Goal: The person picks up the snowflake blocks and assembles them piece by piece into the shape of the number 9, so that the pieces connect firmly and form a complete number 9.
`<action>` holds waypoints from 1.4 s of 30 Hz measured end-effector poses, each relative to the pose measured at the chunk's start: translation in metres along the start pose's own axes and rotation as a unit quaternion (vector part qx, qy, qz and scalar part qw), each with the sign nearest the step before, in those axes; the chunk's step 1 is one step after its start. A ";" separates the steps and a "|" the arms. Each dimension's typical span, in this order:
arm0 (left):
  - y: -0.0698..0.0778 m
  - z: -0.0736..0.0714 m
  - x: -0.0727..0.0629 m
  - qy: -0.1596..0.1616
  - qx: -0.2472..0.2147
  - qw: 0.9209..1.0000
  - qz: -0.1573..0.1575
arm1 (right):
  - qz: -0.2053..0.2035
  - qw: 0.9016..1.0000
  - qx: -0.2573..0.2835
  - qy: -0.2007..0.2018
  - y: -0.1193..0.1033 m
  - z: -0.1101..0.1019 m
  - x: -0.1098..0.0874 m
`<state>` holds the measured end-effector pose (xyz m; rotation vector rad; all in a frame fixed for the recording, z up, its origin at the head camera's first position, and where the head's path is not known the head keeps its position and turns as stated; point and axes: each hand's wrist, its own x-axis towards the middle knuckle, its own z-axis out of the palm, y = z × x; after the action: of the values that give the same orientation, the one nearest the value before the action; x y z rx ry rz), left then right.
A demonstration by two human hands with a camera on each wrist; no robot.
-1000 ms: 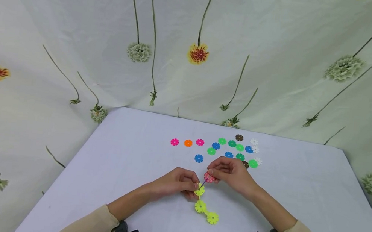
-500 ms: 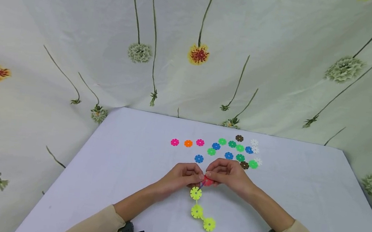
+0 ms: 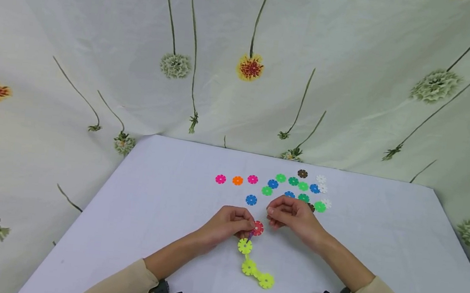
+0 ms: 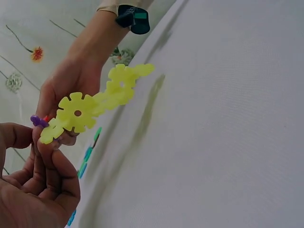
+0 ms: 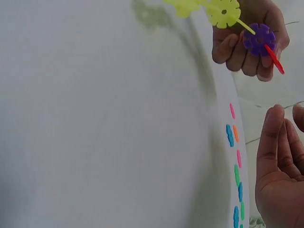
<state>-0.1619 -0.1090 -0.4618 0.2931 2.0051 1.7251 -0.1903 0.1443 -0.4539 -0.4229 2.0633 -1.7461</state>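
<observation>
My left hand (image 3: pixel 229 223) pinches a purple interlocking disc (image 5: pixel 259 40), flower-shaped with notches round its edge. A red disc (image 3: pixel 258 228) is slotted into it and sticks out toward the right, edge-on in the right wrist view. Below hangs a chain of yellow discs (image 3: pixel 249 267) joined at their notches; the nearest one meets the purple disc. In the left wrist view the yellow chain (image 4: pixel 78 113) stretches away from the fingertips. My right hand (image 3: pixel 292 215) hovers just beyond the red disc, fingers loosely bent, thumb apart from them, holding nothing.
Loose discs lie across the back of the white table (image 3: pixel 133 212): pink (image 3: pixel 220 179), orange (image 3: pixel 237 180), blue (image 3: pixel 251 200), green (image 3: pixel 281 178), brown (image 3: pixel 303 173) and white (image 3: pixel 321 179). A flower-print cloth (image 3: pixel 222 107) hangs behind the table.
Both hands came together at the red disc, then my right hand let go of it and drew back up and right. My left hand moved slightly up; the red disc now stays on the chain.
</observation>
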 end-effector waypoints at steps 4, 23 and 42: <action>0.000 -0.002 -0.002 0.005 0.006 1.000 -0.006 | -0.001 0.999 -0.030 0.028 0.003 -0.012 0.001; -0.005 -0.004 -0.002 0.014 0.008 1.000 -0.020 | -0.051 0.931 -0.332 0.142 0.023 -0.051 0.019; -0.002 -0.004 -0.001 0.011 0.010 1.000 -0.017 | -0.029 0.897 -0.417 0.143 0.023 -0.054 0.040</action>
<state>-0.1630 -0.1129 -0.4633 0.2474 2.0320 1.6960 -0.2507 0.1756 -0.4732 -0.4781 2.9907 -0.8827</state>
